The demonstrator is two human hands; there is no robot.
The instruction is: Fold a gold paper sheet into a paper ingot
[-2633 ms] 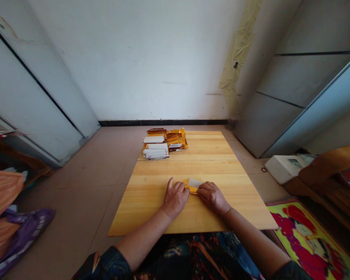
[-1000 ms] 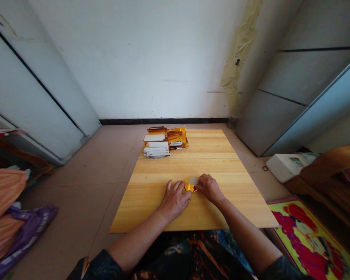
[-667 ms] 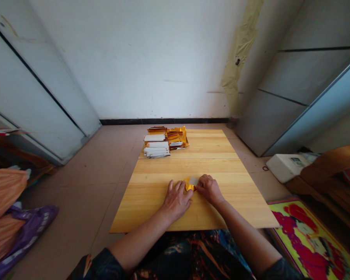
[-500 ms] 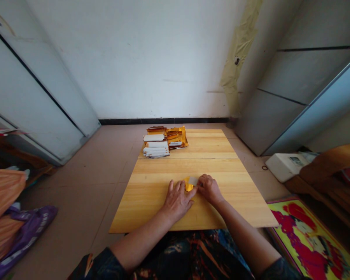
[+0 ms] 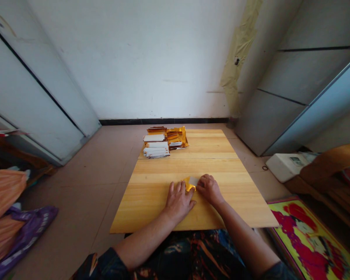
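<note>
A small piece of gold foil paper (image 5: 190,185) with a pale grey-white side lies on the wooden board (image 5: 151,198), between my two hands. My left hand (image 5: 178,199) lies mostly flat, fingers spread, its fingertips on the left and near edges of the foil paper. The fingers of my right hand (image 5: 208,188) are curled and pinch the paper's right edge. Parts of the paper are hidden under the fingers, and its exact folds are too small to tell.
Stacks of folded white and gold papers (image 5: 156,149) sit at the board's far left corner, beside an opened gold wrapper (image 5: 181,134). A white box (image 5: 286,165) stands on the floor at right. Orange and purple bags (image 5: 32,221) lie at left.
My left hand has shifted slightly down, and its index finger has drawn back from my right fingertips. More of the gold near edge shows. My right hand keeps its pinch.
</note>
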